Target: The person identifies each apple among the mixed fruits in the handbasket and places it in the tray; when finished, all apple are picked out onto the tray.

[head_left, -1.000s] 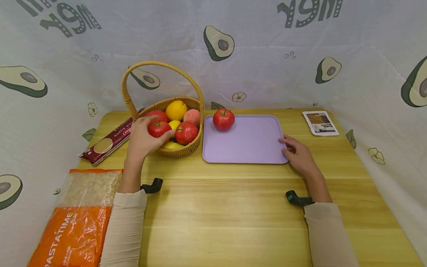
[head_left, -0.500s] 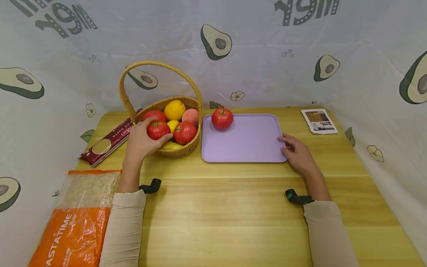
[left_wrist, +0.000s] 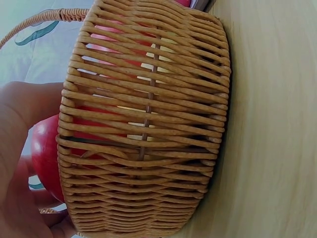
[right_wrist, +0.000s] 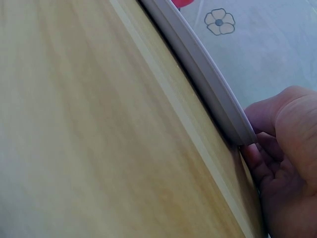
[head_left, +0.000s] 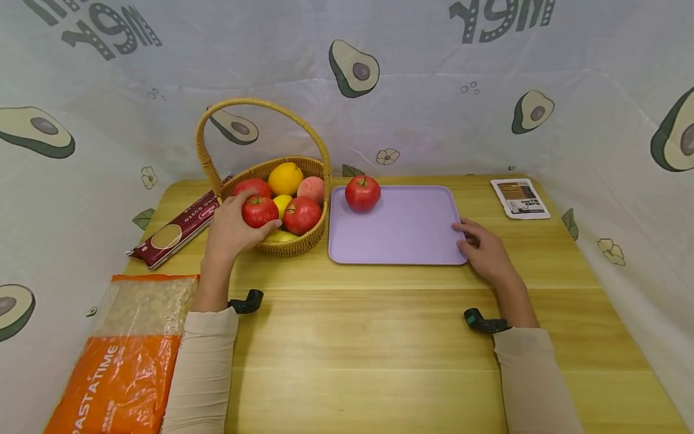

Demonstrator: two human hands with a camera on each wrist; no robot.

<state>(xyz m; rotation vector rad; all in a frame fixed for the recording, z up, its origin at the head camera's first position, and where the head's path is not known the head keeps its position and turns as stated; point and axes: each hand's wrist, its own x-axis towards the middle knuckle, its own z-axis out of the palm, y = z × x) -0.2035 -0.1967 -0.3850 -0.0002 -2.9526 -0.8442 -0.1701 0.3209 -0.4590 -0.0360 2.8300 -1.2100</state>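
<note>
My left hand (head_left: 230, 226) reaches over the near left rim of a wicker basket (head_left: 303, 244). Its thumb and fingers are curled round a red apple (head_left: 259, 211); in the left wrist view that apple (left_wrist: 45, 156) bulges above the basket wall (left_wrist: 148, 124). Around it in the basket lie more red apples, among them one at the right (head_left: 302, 215), plus yellow fruit and a pinkish round fruit (head_left: 311, 189). My right hand (head_left: 487, 250) pinches the right edge of a lilac tray (head_left: 403, 235), its thumb above the rim in the right wrist view. Another red apple (head_left: 362, 193) sits on the tray's far left corner.
Left of the basket lies a dark red packet (head_left: 176, 232), partly behind it. An orange pasta bag (head_left: 130, 355) lies under the left forearm's side. A small white packet (head_left: 520, 199) is at the far right of the wooden table (head_left: 368, 343). A patterned cloth hangs behind.
The fingers of my left hand have closed in on the apple in the basket. My right hand stays at the tray's edge; the tray has not moved.
</note>
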